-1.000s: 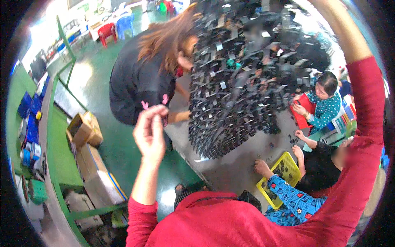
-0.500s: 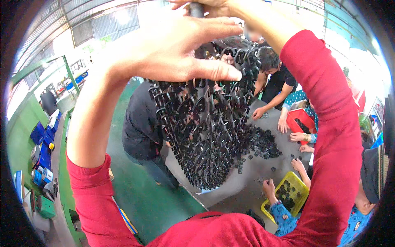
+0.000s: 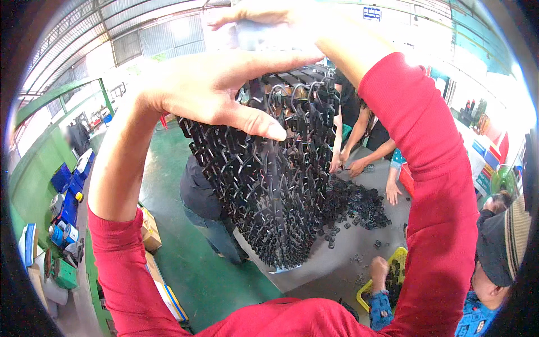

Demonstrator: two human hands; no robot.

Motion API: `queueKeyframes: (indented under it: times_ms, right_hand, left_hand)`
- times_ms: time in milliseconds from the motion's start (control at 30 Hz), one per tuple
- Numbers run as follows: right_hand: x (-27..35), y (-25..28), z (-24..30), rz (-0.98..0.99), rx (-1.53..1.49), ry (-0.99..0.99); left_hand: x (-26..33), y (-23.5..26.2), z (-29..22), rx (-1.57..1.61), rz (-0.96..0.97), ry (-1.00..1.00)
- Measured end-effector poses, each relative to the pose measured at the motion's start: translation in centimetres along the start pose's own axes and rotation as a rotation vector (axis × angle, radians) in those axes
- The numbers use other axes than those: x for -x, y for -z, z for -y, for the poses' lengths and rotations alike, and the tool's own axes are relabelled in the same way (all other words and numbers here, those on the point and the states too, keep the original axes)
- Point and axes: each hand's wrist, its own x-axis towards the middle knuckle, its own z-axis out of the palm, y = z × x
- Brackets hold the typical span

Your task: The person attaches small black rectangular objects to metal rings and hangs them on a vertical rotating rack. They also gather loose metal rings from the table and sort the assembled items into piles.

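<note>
Hands raised overhead, your left hand point(image 3: 208, 90) spread open against hanging cluster of black plastic parts point(image 3: 269, 180), your right hand point(image 3: 264, 17) gripping its top, grip blurred.

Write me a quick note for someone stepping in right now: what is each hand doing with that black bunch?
Left hand: raised, palm spread on the top of the big hanging cluster of black plastic hooked parts.
Right hand: above it, grip closed around the pale handle at the cluster's top.
Cluster hangs over the grey table, where a loose pile of black parts lies.
Done: cluster lifted clear.
Left: the parts are not yet off the cluster.
</note>
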Motion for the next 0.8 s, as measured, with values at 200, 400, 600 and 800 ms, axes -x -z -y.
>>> queueKeyframes:
  times_ms: [200,400,600,800]
  right_hand:
    - [2.9,1.5,0.7,-0.023,0.05,-0.043]
    - [1.7,1.2,-0.2,0.048,-0.035,0.055]
    - [4.6,2.7,0.1,-0.041,-0.018,0.025]
    - [4.5,2.9,0.0,0.114,-0.084,0.131]
  left_hand:
    - [-1.8,-0.3,-0.1,0.036,-0.02,-0.114]
    - [-1.0,-0.2,0.3,0.007,0.007,-0.106]
    - [-3.1,-0.9,0.4,0.032,-0.033,-0.197]
    - [-3.0,-1.4,0.3,-0.026,-0.096,-0.225]
